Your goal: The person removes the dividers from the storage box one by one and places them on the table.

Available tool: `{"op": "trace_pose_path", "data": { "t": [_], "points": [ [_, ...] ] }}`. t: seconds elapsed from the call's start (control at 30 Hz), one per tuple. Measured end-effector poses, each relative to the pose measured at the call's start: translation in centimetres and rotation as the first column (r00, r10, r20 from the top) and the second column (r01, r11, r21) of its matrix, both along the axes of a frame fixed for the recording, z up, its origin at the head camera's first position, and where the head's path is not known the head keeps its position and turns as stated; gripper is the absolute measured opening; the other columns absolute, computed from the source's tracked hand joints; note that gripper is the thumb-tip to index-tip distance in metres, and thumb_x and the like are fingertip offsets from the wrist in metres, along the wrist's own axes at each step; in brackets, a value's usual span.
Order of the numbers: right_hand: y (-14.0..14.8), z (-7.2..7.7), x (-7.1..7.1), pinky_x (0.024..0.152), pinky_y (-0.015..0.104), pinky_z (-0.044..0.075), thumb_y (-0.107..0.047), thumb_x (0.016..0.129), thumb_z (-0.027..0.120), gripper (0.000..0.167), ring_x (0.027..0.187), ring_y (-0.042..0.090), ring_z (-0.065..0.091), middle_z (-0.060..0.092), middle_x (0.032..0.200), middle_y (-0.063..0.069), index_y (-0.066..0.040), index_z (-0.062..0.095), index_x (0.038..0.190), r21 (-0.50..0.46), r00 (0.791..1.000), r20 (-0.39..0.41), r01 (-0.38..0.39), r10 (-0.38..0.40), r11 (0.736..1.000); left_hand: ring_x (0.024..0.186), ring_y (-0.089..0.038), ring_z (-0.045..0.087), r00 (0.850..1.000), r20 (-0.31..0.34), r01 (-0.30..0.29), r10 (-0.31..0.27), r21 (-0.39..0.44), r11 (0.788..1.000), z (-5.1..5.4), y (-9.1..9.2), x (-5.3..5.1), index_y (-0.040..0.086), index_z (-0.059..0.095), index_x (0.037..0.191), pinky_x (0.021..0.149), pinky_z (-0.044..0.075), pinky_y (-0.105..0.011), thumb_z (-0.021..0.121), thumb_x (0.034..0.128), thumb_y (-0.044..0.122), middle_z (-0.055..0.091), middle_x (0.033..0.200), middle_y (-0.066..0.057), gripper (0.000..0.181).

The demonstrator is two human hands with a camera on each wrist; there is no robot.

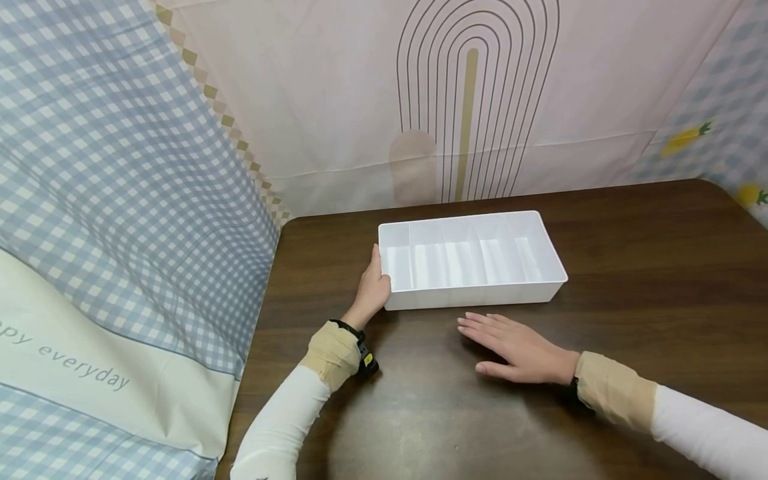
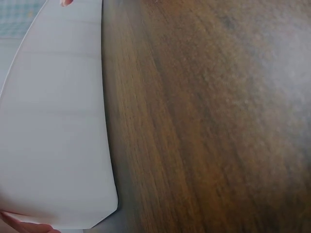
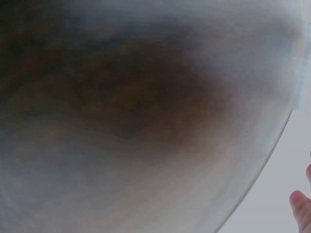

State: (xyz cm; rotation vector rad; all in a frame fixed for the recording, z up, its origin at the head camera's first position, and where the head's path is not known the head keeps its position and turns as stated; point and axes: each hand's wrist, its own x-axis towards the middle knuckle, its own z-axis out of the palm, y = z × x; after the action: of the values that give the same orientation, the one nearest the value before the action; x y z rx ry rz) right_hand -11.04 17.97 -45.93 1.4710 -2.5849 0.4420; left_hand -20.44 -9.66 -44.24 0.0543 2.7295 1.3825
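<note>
White plastic on dark wood: a five-compartment organiser tray sits upright on the brown table, towards its far edge. The left hand grips the tray's left end, thumb at the near corner, a finger along the end wall. And the right hand? Apart from the left, palm down, fingers straight, just in front of the long near wall – whether it touches the table, I cannot tell. Steadying looks like the step here, so I'd keep the left grip light – thin walls may flex – and have the right palm square that near wall, lest the tray swivel about its held corner.
</note>
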Motion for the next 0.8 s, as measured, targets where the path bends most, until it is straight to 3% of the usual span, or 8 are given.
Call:
{"op": "trace_pose_path", "data": {
  "t": [0.17, 0.43, 0.67, 0.8],
  "points": [
    [-0.3, 0.7, -0.1, 0.105, 0.028, 0.016, -0.039, 0.084, 0.054, 0.062, 0.126, 0.027, 0.036, 0.041, 0.136, 0.011, -0.007, 0.038, 0.134, -0.033, 1.0, -0.008, 0.004, -0.004, 0.999, 0.135, -0.017, 0.014, 1.0, 0.001, -0.002, 0.002, -0.004, 1.0, 0.0, 0.0, 0.0, 0.01, -0.001, 0.143, 0.109, 0.017, -0.033, 0.028, 0.0822, 0.0, 0.009, 0.149, -0.009, 0.068],
    [-0.7, 1.0, -0.6, 0.108, 0.018, 0.003, -0.038, 0.084, 0.054, 0.06, 0.124, 0.029, 0.038, 0.042, 0.136, 0.01, -0.005, 0.041, 0.132, -0.067, 1.0, -0.025, -0.009, 0.007, 0.998, 0.135, -0.018, 0.015, 1.0, -0.001, -0.001, 0.001, -0.027, 1.0, 0.1, 0.1, 0.0, 0.009, -0.001, 0.143, 0.108, 0.019, -0.033, 0.028, 0.0818, 0.001, 0.01, 0.148, -0.009, 0.068],
    [-1.2, 1.7, -0.6, 0.098, 0.039, 0.029, -0.04, 0.083, 0.055, 0.06, 0.125, 0.025, 0.038, 0.042, 0.136, 0.007, -0.007, 0.041, 0.132, -0.046, 0.999, -0.026, 0.025, -0.027, 0.999, 0.135, -0.017, 0.014, 1.0, -0.009, -0.001, 0.0, -0.037, 0.999, 0.0, 0.1, 0.0, 0.009, 0.0, 0.143, 0.108, 0.019, -0.032, 0.028, 0.0819, 0.001, 0.009, 0.149, -0.008, 0.067],
    [-1.5, 2.2, -0.7, 0.095, 0.043, 0.033, -0.039, 0.083, 0.056, 0.06, 0.125, 0.024, 0.038, 0.043, 0.135, 0.008, -0.007, 0.042, 0.131, -0.049, 0.999, -0.016, 0.031, -0.032, 0.998, 0.135, -0.017, 0.014, 1.0, -0.008, 0.001, -0.002, -0.033, 0.999, -0.1, 0.1, 0.0, 0.01, -0.001, 0.143, 0.108, 0.019, -0.032, 0.027, 0.0825, 0.001, 0.008, 0.149, -0.007, 0.067]
  ]
}}
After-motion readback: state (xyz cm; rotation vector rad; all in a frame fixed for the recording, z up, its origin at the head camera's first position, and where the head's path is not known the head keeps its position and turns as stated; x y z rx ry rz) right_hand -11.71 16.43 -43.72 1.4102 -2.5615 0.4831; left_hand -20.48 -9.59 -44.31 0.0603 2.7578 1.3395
